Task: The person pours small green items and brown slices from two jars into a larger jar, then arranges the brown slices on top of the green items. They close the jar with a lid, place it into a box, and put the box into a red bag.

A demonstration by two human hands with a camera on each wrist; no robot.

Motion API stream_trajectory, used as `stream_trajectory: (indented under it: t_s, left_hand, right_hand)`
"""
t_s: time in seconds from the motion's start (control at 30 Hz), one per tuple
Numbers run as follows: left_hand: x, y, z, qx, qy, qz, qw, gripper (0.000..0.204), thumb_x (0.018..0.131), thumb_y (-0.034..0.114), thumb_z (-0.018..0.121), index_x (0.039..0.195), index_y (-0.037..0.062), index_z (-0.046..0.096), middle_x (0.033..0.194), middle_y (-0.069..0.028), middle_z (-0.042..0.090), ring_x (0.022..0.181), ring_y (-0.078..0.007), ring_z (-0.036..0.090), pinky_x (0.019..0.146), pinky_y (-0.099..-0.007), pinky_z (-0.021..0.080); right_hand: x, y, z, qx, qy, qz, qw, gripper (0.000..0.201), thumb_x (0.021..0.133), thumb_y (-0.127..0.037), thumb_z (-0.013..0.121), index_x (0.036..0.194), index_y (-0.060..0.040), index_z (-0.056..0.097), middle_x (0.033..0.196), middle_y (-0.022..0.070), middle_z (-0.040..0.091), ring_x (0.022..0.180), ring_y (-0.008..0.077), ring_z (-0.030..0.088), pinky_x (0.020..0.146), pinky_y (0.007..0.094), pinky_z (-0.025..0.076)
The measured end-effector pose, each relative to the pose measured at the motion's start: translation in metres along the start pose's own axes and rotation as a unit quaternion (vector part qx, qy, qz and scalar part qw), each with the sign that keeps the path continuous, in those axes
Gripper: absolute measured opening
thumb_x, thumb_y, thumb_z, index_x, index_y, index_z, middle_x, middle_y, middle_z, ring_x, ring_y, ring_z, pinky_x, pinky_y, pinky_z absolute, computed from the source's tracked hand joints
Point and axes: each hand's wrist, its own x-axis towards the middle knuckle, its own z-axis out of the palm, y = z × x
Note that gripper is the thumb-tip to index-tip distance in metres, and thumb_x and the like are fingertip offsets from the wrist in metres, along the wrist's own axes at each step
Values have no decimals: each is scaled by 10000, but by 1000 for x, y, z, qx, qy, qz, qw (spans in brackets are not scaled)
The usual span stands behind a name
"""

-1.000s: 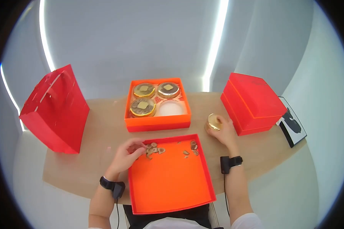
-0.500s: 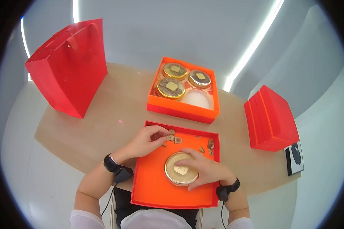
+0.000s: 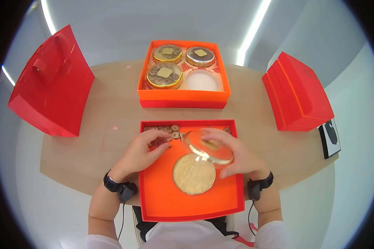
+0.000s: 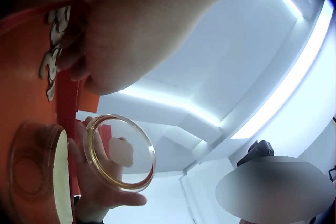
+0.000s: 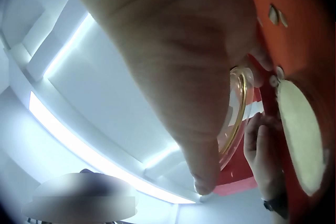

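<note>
My right hand [image 3: 243, 155] holds a clear round lid [image 3: 210, 144] with a gold rim and a gold label, tilted above the shallow red tray [image 3: 162, 203] with its orange floor. Beneath the lid, a round clear jar [image 3: 194, 174] stands in the tray, topped by a gold patterned disc. The disc looks pale on the jar [image 4: 34, 171] in the left wrist view. At the tray's far left corner, my left hand [image 3: 139, 153] has its fingers loosely bent beside dried brown slices [image 3: 175, 132]. More slices [image 5: 275, 15] lie along the far right side.
Behind the tray, an orange-red box [image 3: 183, 101] holds three lidded jars and a round white recess [image 3: 202, 81]. A red paper bag [image 3: 54, 91] stands at left. A red box [image 3: 299, 97] sits at right, with a black-and-white item [image 3: 331, 139] beside it.
My right hand brought the jar from the table at right into the tray, then lifted its lid up and to the right. My left hand stays by the slices.
</note>
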Motion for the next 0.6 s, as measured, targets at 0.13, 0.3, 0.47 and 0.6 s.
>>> stream_trajectory:
  t_s: [0.13,0.3,0.47,0.6]
  left_hand:
    - [-4,6,1,13,-12,14,1000,262,998,88,755,1246,3,743,1107,-107,761,999,-216,738,894,-349,589]
    - [-8,15,1,58,-52,26,997,227,975,39,758,1199,-4,751,1081,-113,769,1005,-218,755,888,-338,594]
    - [-8,18,4,80,-62,49,994,216,981,89,769,1175,-2,744,1025,-139,740,941,-270,753,859,-379,599]
    - [-8,17,5,101,-60,63,991,221,981,102,770,1178,5,745,1026,-140,739,948,-282,755,857,-385,601]
  right_hand:
    - [-10,13,-18,135,204,33,969,550,978,-347,770,1426,-52,648,1353,187,706,1167,260,725,901,341,597]
    - [-11,20,-54,89,416,148,893,592,1146,-537,522,1092,21,711,850,143,772,644,209,749,528,292,559]
    - [-26,25,-85,-37,511,215,831,486,1115,-455,580,1015,8,685,712,106,721,493,178,661,438,296,486]
    - [-38,32,-99,-119,469,301,822,389,1029,-354,639,1043,33,678,707,125,720,502,206,663,477,346,522]
